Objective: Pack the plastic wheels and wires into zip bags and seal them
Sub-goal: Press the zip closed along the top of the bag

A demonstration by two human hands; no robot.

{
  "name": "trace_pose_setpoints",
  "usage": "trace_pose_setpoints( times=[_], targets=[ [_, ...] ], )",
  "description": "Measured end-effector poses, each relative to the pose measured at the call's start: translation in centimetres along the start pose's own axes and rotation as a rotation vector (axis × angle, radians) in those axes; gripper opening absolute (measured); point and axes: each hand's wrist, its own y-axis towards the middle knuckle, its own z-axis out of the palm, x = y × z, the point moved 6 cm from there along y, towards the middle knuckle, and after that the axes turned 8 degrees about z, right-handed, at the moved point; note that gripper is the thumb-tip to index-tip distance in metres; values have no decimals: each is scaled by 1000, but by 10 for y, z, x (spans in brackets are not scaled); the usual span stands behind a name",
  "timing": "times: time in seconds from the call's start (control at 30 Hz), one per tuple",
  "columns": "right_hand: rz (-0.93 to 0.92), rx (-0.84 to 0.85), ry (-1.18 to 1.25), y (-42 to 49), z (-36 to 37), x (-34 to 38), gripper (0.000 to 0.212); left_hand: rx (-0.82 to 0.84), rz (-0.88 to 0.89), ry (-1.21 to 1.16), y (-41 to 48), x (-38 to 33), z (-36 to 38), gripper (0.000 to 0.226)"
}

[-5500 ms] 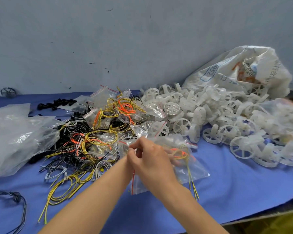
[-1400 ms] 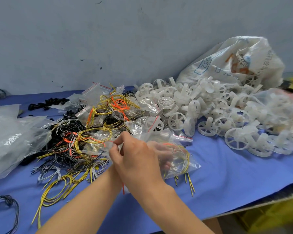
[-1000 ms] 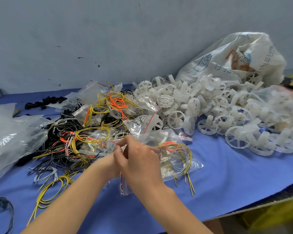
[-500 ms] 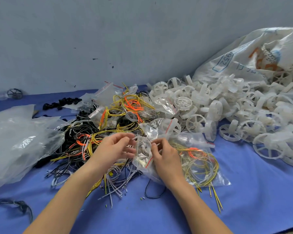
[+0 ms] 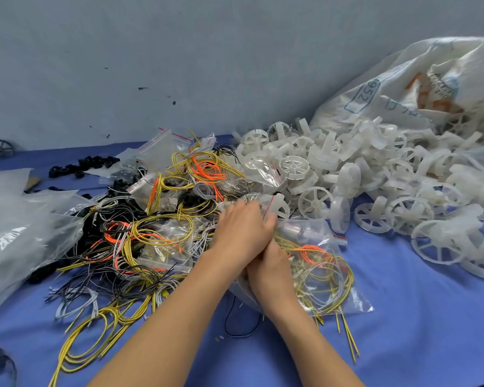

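Head view, centre of frame. Noted left hand (image 5: pixel 243 233) crossed over right hand (image 5: pixel 270 270), both above zip bag (image 5: pixel 330 277) lying flat on blue bench (image 5: pixel 417 317), lower centre, stuffed with yellow and orange wires (image 5: pixel 316 255); yellow ends showing past its lower edge. Left fingers (image 5: pixel 246 208) stretched forward onto small crumpled bag (image 5: pixel 271 203) holding a wheel; cannot tell whether pinching. Right fingers hidden beneath left wrist; cannot tell whether apart or clamped. Loose wheels (image 5: pixel 347 174) heaped centre right; wire tangle (image 5: pixel 151 233) left of centre.

Handling, judged: film thin, slippery, floppy; coils light but springy, likely to push the mouth open. Mouth not made out under the hands. Best taken along the closing strip, pinched at both corners, stray ends tucked in first.
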Motion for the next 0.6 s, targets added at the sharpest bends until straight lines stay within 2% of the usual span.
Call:
trace_pose_setpoints(
  times=[0.1, 0.2, 0.3, 0.5, 0.6],
  targets=[
    [63, 24, 27, 2, 0, -5, 16, 180, -116, -53, 17, 4, 12, 63],
    [65, 30, 13, 4, 1, -6, 17, 282, -206, -120, 23, 6, 20, 71],
    [48, -10, 25, 2, 0, -6, 13, 234, -231, -118, 21, 3, 25, 67],
    [46, -22, 12, 2, -3, -6, 9, 102, -228, -117, 16, 3, 27, 42],
    [45, -5, -12, 3, -1, -7, 15, 37, -181, -150, 16, 8, 27, 35]
  ],
)
